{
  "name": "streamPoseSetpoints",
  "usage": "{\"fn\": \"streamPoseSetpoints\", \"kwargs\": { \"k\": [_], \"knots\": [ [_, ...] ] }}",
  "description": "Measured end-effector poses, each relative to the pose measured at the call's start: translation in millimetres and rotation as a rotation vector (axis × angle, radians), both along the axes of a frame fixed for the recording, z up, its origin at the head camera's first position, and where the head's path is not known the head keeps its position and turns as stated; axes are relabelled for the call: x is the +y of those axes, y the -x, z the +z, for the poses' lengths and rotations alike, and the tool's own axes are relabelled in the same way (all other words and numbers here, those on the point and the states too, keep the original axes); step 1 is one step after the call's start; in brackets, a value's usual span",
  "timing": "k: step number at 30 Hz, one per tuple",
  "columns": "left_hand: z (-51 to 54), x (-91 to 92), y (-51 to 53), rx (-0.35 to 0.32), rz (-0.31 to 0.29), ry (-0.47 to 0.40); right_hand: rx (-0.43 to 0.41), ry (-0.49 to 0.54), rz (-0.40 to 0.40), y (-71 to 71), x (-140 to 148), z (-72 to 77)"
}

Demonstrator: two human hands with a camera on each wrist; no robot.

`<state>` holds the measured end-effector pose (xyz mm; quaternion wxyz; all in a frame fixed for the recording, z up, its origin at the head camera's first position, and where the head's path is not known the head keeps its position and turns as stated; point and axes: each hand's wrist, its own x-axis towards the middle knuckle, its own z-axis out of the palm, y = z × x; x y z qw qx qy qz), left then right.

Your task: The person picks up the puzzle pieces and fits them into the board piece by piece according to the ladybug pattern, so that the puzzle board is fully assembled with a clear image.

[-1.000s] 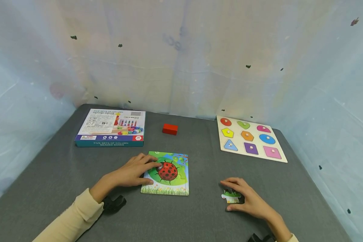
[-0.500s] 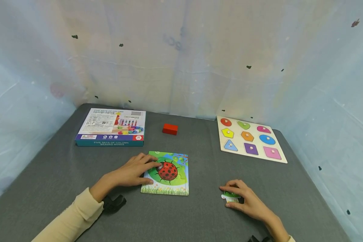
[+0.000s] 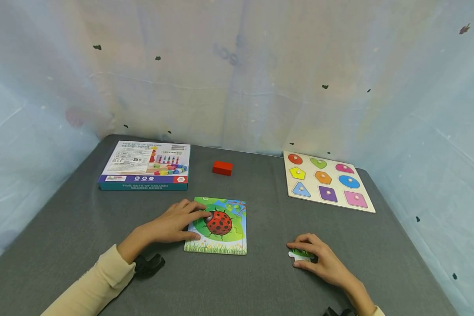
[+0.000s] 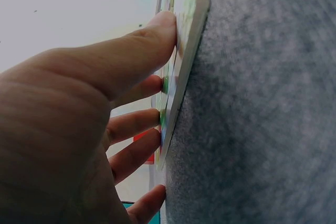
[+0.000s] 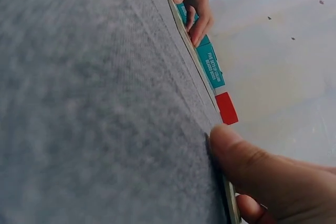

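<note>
A square ladybug jigsaw puzzle [image 3: 220, 224] lies flat on the grey table [image 3: 256, 285]. My left hand [image 3: 170, 226] rests on its left side with fingers spread. In the left wrist view, the thumb [image 4: 149, 40] lies at the puzzle's edge and fingertips touch its face. To the right, my right hand [image 3: 324, 261] pinches a small green and white jigsaw piece [image 3: 301, 255] between thumb and fingers, low over the tabletop; part of the piece is hidden under the fingers. In the right wrist view, the thumb [image 5: 247, 156] is at the thin piece's edge.
A boxed bead set [image 3: 144, 166] lies at the back left, with a red block [image 3: 222, 168] to its right. At the back right is a wooden shape board [image 3: 328, 181] with knobbed shapes. A pale sheet [image 3: 237, 87] hangs behind the table.
My right hand's fingers have closed in on the jigsaw piece, and its far part is now more covered. The left hand and the ladybug puzzle have stayed in place.
</note>
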<state>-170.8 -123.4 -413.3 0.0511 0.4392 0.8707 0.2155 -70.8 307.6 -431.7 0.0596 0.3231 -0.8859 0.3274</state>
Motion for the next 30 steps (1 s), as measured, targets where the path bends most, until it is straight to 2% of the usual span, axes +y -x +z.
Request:
{"fn": "streamPoseSetpoints", "kwargs": {
  "k": [5,9,16,25,30],
  "knots": [
    [1.1,-0.8,-0.7,-0.001,0.003,0.002,0.002,0.011,0.007,7.0,-8,4.0],
    [1.6,-0.5,-1.0,0.003,0.004,0.008,-0.001,0.025,0.047,16.7,-20,8.1],
    [1.2,0.3,-1.0,0.005,0.001,0.003,0.041,0.055,0.131,34.0,-51,13.4],
    [-0.8,0.7,0.1,0.013,0.002,0.002,0.116,0.07,0.108,51.4,-100,14.5],
    [-2.3,0.4,1.4,0.025,0.0,0.007,0.127,0.051,0.135,57.0,-127,15.3]
  ]
}}
